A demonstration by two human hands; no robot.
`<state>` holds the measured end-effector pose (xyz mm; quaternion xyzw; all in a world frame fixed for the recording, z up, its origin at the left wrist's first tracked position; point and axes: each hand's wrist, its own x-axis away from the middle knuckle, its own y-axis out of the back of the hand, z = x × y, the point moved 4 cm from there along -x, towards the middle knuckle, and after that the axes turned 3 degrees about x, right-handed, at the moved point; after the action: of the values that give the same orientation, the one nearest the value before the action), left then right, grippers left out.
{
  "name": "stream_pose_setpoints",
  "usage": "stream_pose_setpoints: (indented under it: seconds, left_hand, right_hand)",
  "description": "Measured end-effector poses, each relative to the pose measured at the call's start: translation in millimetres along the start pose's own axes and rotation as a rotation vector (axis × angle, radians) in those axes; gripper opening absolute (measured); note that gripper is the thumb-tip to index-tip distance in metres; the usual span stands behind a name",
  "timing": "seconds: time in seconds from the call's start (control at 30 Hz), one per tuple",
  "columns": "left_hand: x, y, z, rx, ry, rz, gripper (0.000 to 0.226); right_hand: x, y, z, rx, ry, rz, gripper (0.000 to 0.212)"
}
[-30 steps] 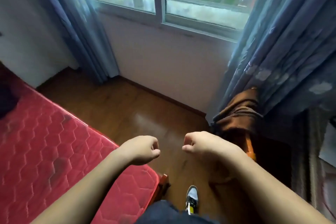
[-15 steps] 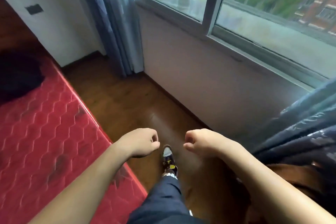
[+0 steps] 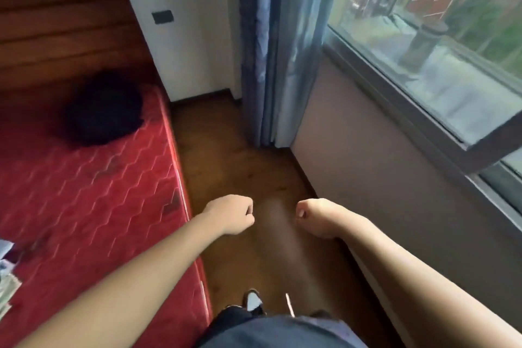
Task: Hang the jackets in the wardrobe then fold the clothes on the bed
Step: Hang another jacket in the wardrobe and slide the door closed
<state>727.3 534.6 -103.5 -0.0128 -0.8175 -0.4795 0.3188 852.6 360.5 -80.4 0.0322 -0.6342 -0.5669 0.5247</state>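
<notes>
A dark black garment (image 3: 104, 110) lies in a heap near the head of the red quilted mattress (image 3: 84, 192), on the left. A bit of pale clothing (image 3: 6, 282) shows at the frame's left edge on the bed. My left hand (image 3: 231, 213) and my right hand (image 3: 315, 216) are held out in front of me over the wooden floor, side by side and apart. Both have curled fingers and hold nothing. No jacket or wardrobe is in view.
A wooden headboard (image 3: 62, 28) stands behind the mattress. A narrow strip of brown floor (image 3: 237, 167) runs between the bed and the wall under the window (image 3: 440, 45). A blue curtain (image 3: 271, 45) hangs in the corner ahead. My shoe (image 3: 252, 301) is at the bottom.
The view has swung left: the headboard and black garment have come into sight, and the brown cloth and right-hand curtain have left it. Both hands keep the same curled pose.
</notes>
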Motion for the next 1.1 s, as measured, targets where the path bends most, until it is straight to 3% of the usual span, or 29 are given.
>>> stream_pose_setpoints:
  seconds: [0.17, 0.33, 0.6, 0.9, 1.1]
  left_hand:
    - [-53.6, 24.5, 61.7, 0.069, 0.174, 0.071, 0.013]
    - [-114.3, 55.0, 104.1, 0.139, 0.316, 0.065, 0.019]
    - [-204.4, 130.6, 147.6, 0.366, 0.548, -0.013, 0.013]
    - [-268.3, 195.0, 206.9, 0.554, 0.657, -0.053, 0.019]
    - [-317.3, 244.3, 294.7, 0.571, 0.710, -0.139, 0.014]
  right_hand:
    - [-113.7, 37.3, 24.1, 0.080, 0.110, 0.100, 0.010]
    - [-228.4, 74.8, 46.0, 0.239, 0.235, 0.168, 0.032]
    - [-383.7, 176.5, 61.2, 0.450, 0.430, 0.216, 0.042]
    - [-498.0, 260.7, 120.0, 0.550, 0.578, 0.252, 0.043]
    - [-593.7, 302.4, 198.7, 0.582, 0.635, 0.281, 0.045]
